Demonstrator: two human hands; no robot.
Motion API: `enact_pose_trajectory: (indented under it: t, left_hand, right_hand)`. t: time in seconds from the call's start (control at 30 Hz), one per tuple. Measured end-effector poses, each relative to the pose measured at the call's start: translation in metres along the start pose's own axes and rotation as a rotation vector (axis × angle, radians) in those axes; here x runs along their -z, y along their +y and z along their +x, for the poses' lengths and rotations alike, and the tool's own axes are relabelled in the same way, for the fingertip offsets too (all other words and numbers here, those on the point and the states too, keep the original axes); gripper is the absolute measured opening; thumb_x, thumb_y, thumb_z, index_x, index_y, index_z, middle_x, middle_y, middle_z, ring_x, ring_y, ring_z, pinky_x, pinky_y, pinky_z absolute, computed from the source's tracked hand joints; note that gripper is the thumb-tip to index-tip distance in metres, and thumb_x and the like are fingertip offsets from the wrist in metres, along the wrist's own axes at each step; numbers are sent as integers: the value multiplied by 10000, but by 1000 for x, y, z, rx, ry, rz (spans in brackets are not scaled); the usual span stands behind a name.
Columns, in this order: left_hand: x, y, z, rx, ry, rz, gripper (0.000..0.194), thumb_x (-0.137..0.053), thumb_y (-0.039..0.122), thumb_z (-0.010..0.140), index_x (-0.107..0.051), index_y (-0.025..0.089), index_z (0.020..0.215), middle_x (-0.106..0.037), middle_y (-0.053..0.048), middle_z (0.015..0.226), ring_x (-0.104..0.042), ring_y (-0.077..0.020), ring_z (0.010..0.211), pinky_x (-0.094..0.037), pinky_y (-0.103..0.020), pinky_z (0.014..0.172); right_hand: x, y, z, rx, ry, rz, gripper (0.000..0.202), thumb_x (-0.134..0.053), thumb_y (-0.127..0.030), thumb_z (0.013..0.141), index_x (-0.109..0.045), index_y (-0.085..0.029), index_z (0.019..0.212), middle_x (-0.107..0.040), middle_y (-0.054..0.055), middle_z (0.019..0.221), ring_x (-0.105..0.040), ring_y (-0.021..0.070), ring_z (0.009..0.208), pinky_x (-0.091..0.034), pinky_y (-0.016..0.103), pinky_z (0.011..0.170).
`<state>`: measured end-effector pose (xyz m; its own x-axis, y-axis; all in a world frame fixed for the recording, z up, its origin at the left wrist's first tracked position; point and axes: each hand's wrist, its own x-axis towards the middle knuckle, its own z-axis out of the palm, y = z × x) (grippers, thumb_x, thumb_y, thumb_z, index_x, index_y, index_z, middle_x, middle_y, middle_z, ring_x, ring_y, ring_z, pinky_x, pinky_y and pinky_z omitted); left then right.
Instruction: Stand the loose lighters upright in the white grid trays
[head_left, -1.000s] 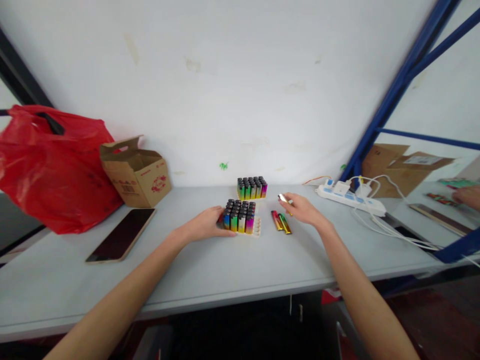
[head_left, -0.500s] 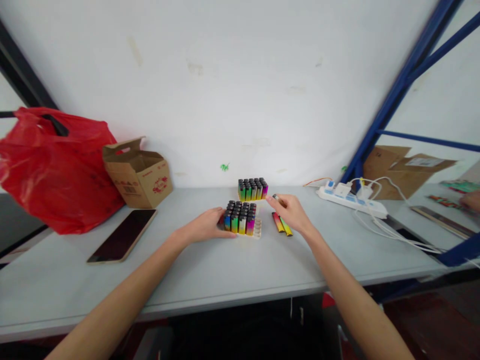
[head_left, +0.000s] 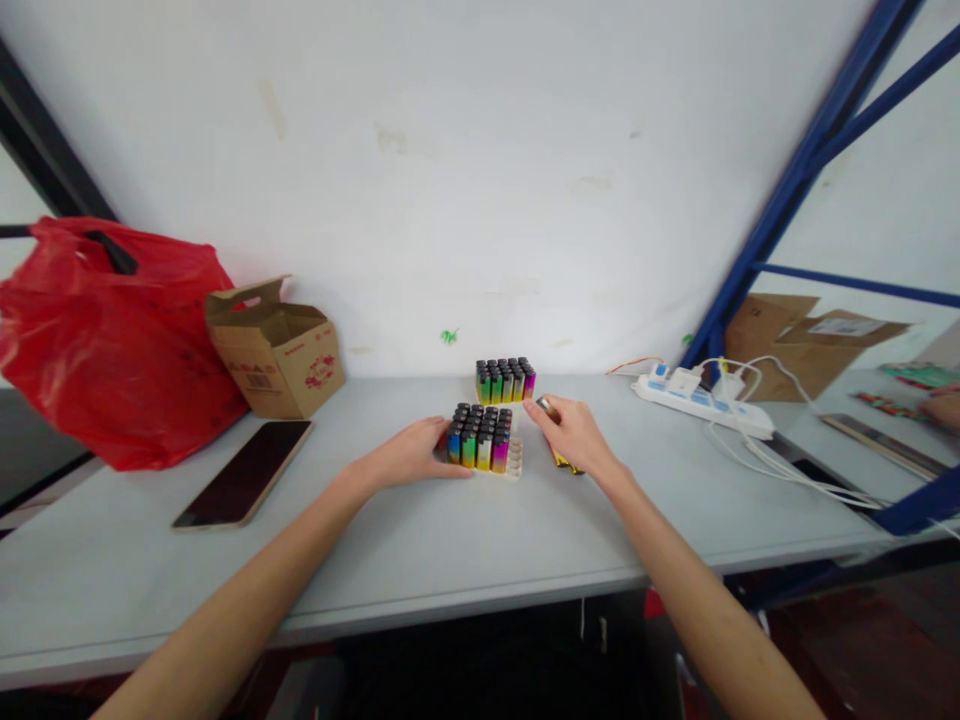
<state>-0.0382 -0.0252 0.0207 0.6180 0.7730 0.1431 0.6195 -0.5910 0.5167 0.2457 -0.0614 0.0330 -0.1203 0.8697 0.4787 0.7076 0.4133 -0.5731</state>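
Note:
Several colourful lighters (head_left: 480, 440) stand upright in a pale tray (head_left: 514, 462), whose right-hand column of slots holds none. My left hand (head_left: 420, 450) is wrapped round the left side of this group. To the right of the tray, my right hand (head_left: 564, 430) pinches a single lighter (head_left: 546, 408), its metal end showing above the fingers. Beneath that hand, two yellow-ended lighters (head_left: 564, 463) lie on the table, partly hidden. Behind the front tray stands a second block of upright lighters (head_left: 507, 381).
On the left are a phone (head_left: 244, 475), an open carton (head_left: 281, 355) and a red bag (head_left: 127, 340). A white power strip (head_left: 705, 403) with cables lies on the right, before a blue frame (head_left: 787, 190). Another person's hand (head_left: 941, 405) shows at the right edge.
My right hand has moved slightly left and down with its lighter, now covering more of the two lying lighters. My left hand stays on the group.

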Motion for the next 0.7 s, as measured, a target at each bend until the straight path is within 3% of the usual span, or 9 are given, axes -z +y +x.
enact_pose_trajectory:
  t: [0.2, 0.33, 0.5, 0.6, 0.7]
  left_hand:
    - [-1, -1, 0, -18, 4, -33, 636, -804, 644, 667, -697, 215, 1124, -748, -77, 1040, -678, -287, 957, -532, -359, 863]
    - [-2, -2, 0, 6, 12, 17, 633, -777, 684, 676, -691, 205, 1080, -744, -75, 1006, -681, -277, 888, -533, -355, 785]
    - [-2, -1, -1, 40, 5, 77, 621, -749, 735, 683, -671, 209, 1004, -738, -61, 943, -676, -265, 804, -512, -345, 689]
    - [-1, 1, -1, 21, -1, 70, 631, -742, 733, 698, -673, 207, 1040, -743, -71, 997, -686, -277, 855, -519, -349, 729]
    - [0, 2, 0, 11, -3, 45, 621, -752, 713, 700, -681, 212, 1060, -745, -75, 1027, -687, -280, 880, -523, -351, 750]
  right_hand:
    - [3, -3, -1, -25, 3, -47, 365, -490, -344, 924, -383, -219, 599, -426, -43, 523, -382, 116, 533, -261, 274, 573]
    - [2, -4, -1, 6, -6, -29, 379, -460, -428, 988, -419, -223, 672, -450, -48, 566, -401, 128, 561, -286, 267, 588]
    - [-2, 0, -1, 47, -129, 61, 339, -367, -463, 1061, -510, -215, 879, -601, -4, 784, -545, 151, 688, -393, 259, 663]
    - [-2, 1, 0, 133, -125, -5, 404, -381, -476, 1065, -521, -205, 800, -604, 32, 838, -567, 169, 796, -414, 269, 732]
    - [-1, 2, 0, 119, -147, -48, 437, -400, -477, 1069, -516, -202, 749, -591, 2, 723, -542, 155, 689, -378, 265, 679]
